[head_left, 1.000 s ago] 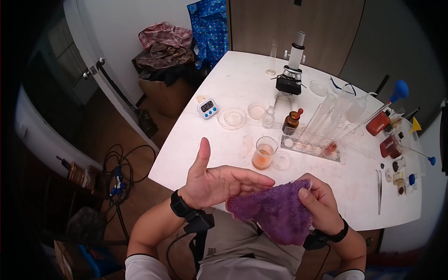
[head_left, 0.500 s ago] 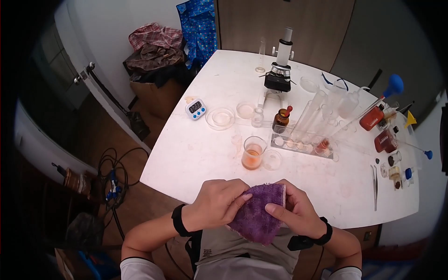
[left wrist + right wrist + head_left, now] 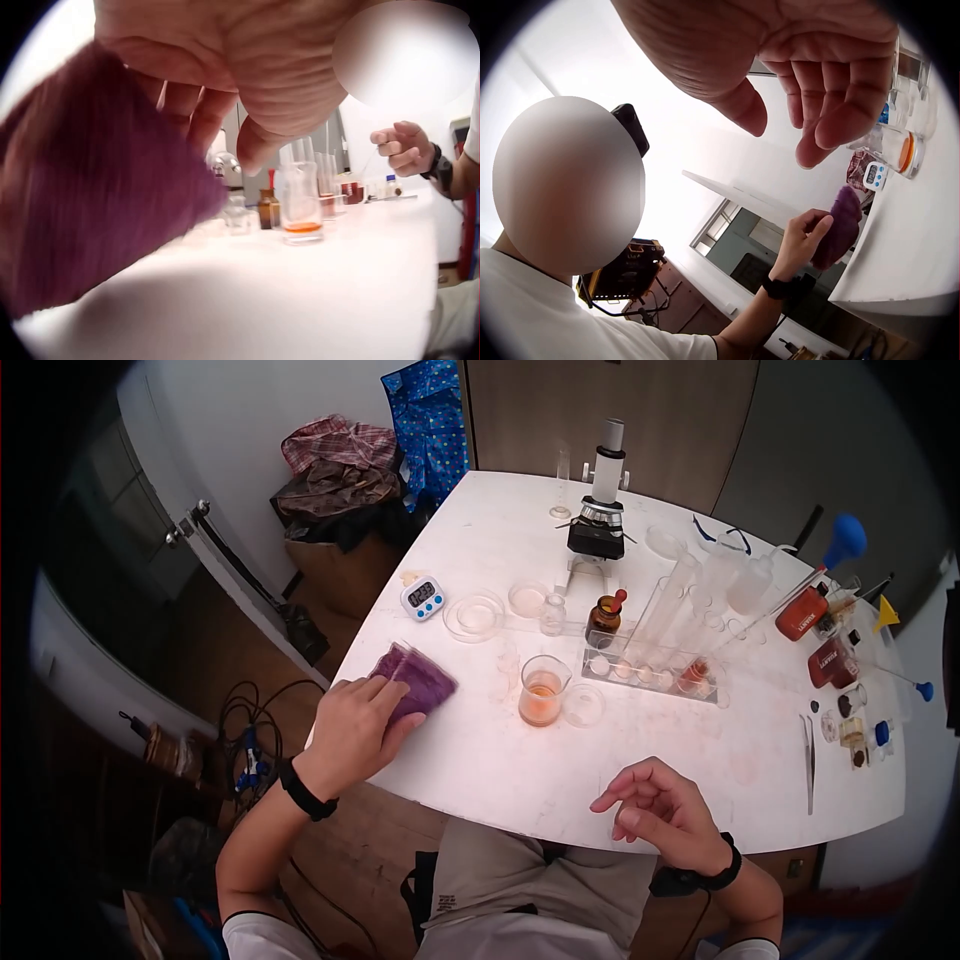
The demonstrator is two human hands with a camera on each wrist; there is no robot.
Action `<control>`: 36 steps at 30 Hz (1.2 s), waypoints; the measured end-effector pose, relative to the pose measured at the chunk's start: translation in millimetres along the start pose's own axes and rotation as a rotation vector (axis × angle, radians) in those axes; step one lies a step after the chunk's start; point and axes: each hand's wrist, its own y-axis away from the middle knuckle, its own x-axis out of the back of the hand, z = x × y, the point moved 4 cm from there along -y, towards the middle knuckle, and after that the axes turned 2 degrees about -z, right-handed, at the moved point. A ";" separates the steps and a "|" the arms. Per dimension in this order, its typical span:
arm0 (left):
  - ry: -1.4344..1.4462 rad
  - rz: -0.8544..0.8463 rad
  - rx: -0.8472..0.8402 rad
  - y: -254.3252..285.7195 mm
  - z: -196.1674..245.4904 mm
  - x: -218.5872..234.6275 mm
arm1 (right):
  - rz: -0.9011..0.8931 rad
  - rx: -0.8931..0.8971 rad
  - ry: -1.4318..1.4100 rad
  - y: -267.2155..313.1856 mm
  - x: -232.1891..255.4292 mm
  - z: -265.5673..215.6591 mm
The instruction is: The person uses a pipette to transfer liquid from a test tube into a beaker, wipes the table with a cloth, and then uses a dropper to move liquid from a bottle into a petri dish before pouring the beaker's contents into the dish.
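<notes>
Cloth [image 3: 432, 678], purple, one: hung at nine o'clock from the beaker [image 3: 538, 705], gripped by the left hand [image 3: 355, 728]; the step in hand appeared to be laying it aside, the next move calling for a loosened grip once it lay flat. The right hand [image 3: 668, 815], fingers loosely bent, held nothing at half past four. Surface [image 3: 480, 760], white: timer [image 3: 422, 598] stood at ten, microscope [image 3: 605, 490] near half past twelve; room: door [image 3: 238, 580] stood ajar at ten, blue bag [image 3: 430, 435] at eleven.
</notes>
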 end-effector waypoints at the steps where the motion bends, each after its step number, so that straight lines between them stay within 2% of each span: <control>1: -0.002 0.000 0.004 0.8 -1.3 -0.9 | 0.000 0.000 0.014 0.9 0.2 0.9; 3: 0.189 0.126 0.051 2.7 -6.5 2.9 | -0.001 -0.007 0.021 3.4 1.5 3.8; 4: 0.265 0.182 0.151 3.4 -12.5 5.6 | 0.002 -0.001 0.035 5.0 2.8 4.6; 5: 0.264 0.181 0.154 4.2 -16.8 6.5 | 0.006 0.009 0.052 6.0 4.8 4.6; 7: 0.364 0.161 0.279 8.3 -33.5 5.3 | 0.028 0.006 0.044 8.5 9.8 7.3; 9: 0.352 0.173 0.296 11.9 -41.0 0.2 | 0.051 0.003 0.034 11.0 14.3 10.4; 11: 0.544 0.078 0.465 16.9 -49.5 -8.3 | 0.106 -0.027 0.022 12.1 19.5 14.5; 12: 0.541 0.080 0.468 17.1 -51.0 -9.2 | 0.102 -0.026 0.022 11.7 19.7 16.2; 14: 1.003 0.053 0.628 20.0 -56.0 -20.8 | 0.164 0.014 0.024 12.9 22.4 18.2; 15: 1.005 0.051 0.631 21.1 -57.6 -25.7 | 0.164 0.010 0.024 14.3 24.7 19.3; 17: 0.831 -0.018 0.543 19.9 -58.3 -31.7 | 0.169 0.017 0.000 16.5 30.3 19.3; 18: 0.832 -0.016 0.542 16.6 -53.2 -30.8 | 0.169 0.018 0.003 16.9 31.7 18.7; 20: 0.180 0.085 0.103 -1.8 -17.4 -18.5 | 0.193 0.034 0.004 20.4 35.1 17.7; 21: 0.187 0.087 0.097 -6.0 -12.5 -20.7 | 0.201 0.033 0.007 22.2 36.2 17.2; 23: 0.008 -0.068 -0.053 -13.6 0.5 -29.8 | 0.223 0.036 -0.013 23.7 38.4 16.0; 24: -0.009 -0.137 -0.044 -16.8 1.9 -36.3 | 0.226 0.037 -0.011 24.1 39.4 16.1; 25: -0.005 -0.137 -0.048 -19.2 -0.2 -42.1 | 0.220 0.048 -0.015 25.3 40.0 16.2; 28: -0.183 -0.314 -0.140 -21.7 -9.1 -75.8 | 0.219 0.050 -0.017 29.8 41.2 17.0; 32: -0.246 -0.333 -0.288 -25.2 -9.7 -84.2 | 0.228 0.046 -0.022 35.3 44.1 15.2; 36: -0.214 -0.383 -0.281 -28.4 -13.8 -85.2 | 0.246 0.062 -0.035 40.9 51.0 12.1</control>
